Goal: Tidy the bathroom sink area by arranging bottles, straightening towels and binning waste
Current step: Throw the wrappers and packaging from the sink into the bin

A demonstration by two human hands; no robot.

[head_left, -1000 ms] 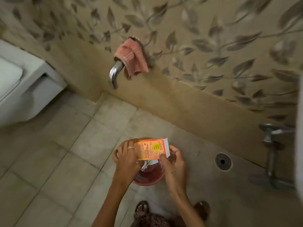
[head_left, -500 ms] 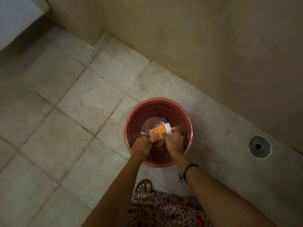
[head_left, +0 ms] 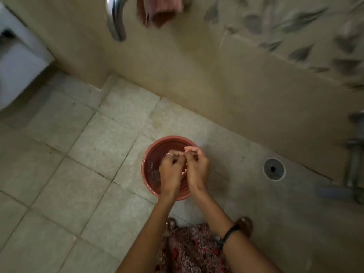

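head view: red bin [head_left: 152, 166] on the tiled floor [head_left: 59, 174], near the far wall. left hand [head_left: 171, 170] and right hand [head_left: 197, 168] side by side over its mouth, fingers loosely curled, grip of each on nothing visible. bin's contents hidden by the hands. pink towel [head_left: 159, 10] draped on a chrome rail [head_left: 116, 20], far up the wall. floor drain [head_left: 274, 169] to the right.

A home bathroom — tiled floor [head_left: 59, 174], floor drain [head_left: 274, 169], toilet [head_left: 17, 62], leaf-patterned wall tiles [head_left: 295, 26].
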